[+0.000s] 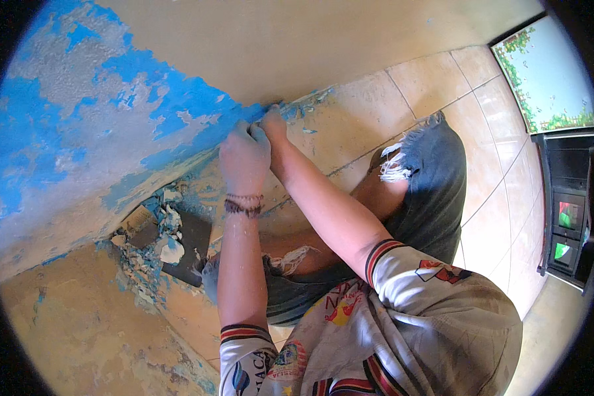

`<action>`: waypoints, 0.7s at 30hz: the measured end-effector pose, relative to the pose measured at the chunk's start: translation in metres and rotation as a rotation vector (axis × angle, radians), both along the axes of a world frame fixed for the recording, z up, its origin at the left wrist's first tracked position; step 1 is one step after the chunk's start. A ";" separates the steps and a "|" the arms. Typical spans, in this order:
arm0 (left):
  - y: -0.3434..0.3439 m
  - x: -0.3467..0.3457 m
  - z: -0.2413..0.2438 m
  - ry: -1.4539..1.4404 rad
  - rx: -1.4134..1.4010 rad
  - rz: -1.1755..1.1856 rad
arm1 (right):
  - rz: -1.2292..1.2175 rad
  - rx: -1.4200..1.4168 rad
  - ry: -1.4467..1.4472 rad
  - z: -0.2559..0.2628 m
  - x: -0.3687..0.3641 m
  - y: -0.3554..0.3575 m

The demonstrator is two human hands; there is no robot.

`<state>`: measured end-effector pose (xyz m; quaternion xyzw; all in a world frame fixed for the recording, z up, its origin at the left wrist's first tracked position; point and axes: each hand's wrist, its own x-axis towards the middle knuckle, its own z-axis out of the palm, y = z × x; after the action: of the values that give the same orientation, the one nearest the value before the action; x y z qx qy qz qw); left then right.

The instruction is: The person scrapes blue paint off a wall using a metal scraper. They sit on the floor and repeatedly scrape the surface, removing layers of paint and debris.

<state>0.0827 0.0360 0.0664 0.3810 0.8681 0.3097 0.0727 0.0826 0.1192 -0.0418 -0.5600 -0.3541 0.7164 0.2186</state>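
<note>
My left hand [244,147], dusty and with a bracelet at its wrist, is curled low against the wall with peeling blue paint [178,94]. Just beside it, my right hand [273,123] is bent at the corner where the walls meet the floor. The two hands nearly touch. Whatever lies between or under the fingers is hidden, so I cannot tell what either hand grips. Blue paint flakes [304,111] lie on the tiles past my right hand.
A pile of paint and plaster chips [171,225] lies by the wall, partly on a dark flat sheet [193,237]. My bent knee [425,163] in torn jeans rests over the floor tiles [361,104]. A black cabinet [567,188] and a picture panel [549,74] stand at the right.
</note>
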 end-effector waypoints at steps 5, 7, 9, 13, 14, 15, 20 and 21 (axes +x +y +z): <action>0.008 0.007 0.003 0.051 -0.072 0.024 | 0.424 0.620 -0.172 0.012 0.022 0.003; 0.020 0.018 0.022 0.014 -0.052 0.006 | 0.013 0.171 0.054 -0.020 0.022 0.025; 0.014 0.013 0.004 0.017 -0.067 0.033 | -0.142 -0.062 0.245 -0.014 0.014 0.013; 0.004 0.021 0.005 0.086 -0.083 -0.019 | 0.181 0.413 -0.060 0.015 0.023 0.003; 0.006 0.022 0.006 0.086 -0.096 -0.021 | 0.253 0.468 -0.155 0.003 0.025 0.003; 0.004 0.020 0.010 0.097 -0.120 -0.005 | 0.332 0.518 -0.242 0.000 0.025 -0.004; 0.002 0.021 -0.004 0.147 -0.073 -0.022 | 0.091 0.025 0.136 0.031 0.031 -0.006; 0.003 0.027 0.007 0.158 -0.059 -0.030 | 0.088 0.001 0.123 0.029 0.032 -0.004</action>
<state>0.1094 0.0391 0.0734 0.4148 0.8741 0.2518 0.0202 0.1151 0.1149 -0.0130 -0.4988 -0.3644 0.7583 0.2084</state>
